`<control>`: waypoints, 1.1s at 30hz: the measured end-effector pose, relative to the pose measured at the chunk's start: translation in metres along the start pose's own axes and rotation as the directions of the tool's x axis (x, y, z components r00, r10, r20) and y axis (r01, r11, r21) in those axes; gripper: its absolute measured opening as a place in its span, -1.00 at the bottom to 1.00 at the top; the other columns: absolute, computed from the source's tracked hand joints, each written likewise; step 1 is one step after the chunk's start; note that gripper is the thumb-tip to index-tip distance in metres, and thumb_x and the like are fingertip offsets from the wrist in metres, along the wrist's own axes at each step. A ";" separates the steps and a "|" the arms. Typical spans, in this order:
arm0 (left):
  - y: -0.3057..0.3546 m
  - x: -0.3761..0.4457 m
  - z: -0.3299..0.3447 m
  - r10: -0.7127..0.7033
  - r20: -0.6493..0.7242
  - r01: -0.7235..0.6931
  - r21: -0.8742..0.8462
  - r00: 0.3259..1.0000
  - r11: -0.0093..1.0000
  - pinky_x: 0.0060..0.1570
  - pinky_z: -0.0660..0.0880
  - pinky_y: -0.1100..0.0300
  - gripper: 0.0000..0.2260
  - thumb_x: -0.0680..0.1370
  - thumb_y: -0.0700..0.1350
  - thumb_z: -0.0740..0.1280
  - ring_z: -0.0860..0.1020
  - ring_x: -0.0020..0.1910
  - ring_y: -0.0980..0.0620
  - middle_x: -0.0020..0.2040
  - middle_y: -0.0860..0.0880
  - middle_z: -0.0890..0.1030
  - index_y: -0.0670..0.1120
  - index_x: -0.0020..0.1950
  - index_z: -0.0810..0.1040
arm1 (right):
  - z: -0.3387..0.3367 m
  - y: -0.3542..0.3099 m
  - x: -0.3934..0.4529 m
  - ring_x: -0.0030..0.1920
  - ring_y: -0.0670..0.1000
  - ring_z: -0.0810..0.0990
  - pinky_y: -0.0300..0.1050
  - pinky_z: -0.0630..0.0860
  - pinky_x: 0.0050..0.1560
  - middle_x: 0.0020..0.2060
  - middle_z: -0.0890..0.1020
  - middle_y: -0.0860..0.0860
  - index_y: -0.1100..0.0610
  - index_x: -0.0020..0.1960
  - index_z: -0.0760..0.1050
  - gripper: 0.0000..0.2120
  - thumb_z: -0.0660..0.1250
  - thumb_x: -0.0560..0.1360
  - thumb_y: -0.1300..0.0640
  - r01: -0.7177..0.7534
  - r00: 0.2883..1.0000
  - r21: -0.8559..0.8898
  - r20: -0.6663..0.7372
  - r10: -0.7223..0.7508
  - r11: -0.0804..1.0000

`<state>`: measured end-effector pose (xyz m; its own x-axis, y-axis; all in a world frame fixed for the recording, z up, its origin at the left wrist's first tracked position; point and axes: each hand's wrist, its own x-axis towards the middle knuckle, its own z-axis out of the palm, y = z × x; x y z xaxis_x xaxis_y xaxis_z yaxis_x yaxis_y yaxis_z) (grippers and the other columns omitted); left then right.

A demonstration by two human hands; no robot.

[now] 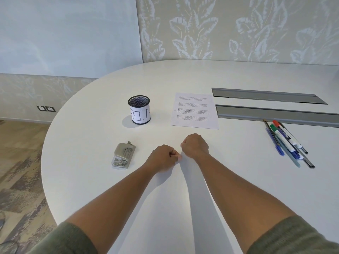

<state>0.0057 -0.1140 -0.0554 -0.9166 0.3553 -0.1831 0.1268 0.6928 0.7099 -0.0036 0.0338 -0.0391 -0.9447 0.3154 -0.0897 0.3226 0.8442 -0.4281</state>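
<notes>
Pinched at its far edge by both hands: a plain white sheet [176,198], unprinted, hard to tell from the white table [91,143] beneath, running back toward the body between the forearms. Left hand [162,158] curled, thumb and forefinger nipping the edge. Right hand [195,146] curled likewise, knuckles up, just beyond and right of the left. Just left of the grip, a grey hole punch [123,156]. Beyond it, a mesh cup [139,110] lettered BIN and a printed page [194,110]. Well off to the right, pens [286,142].

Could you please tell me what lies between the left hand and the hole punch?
In the head view, only bare table separates the left hand from the hole punch.
</notes>
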 end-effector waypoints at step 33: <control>0.015 0.059 -0.112 -0.020 -0.530 0.016 -0.012 0.848 1.000 -0.35 0.32 0.28 -0.88 0.56 -0.03 0.33 0.55 -0.20 0.09 -0.17 0.16 0.65 0.04 -0.09 0.66 | -0.023 -0.098 0.053 -0.17 0.03 0.60 -0.04 0.56 -0.15 -0.15 0.70 -0.04 0.07 -0.36 0.54 -0.75 0.35 0.49 0.13 0.080 0.995 0.566 -0.089 -0.036 0.820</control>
<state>-0.0889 -0.1532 0.0204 -0.9805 -0.0455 0.1913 0.1073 0.6912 0.7146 -0.0837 -0.0227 0.0188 -0.9468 0.3218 0.0061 0.1551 0.4726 -0.8675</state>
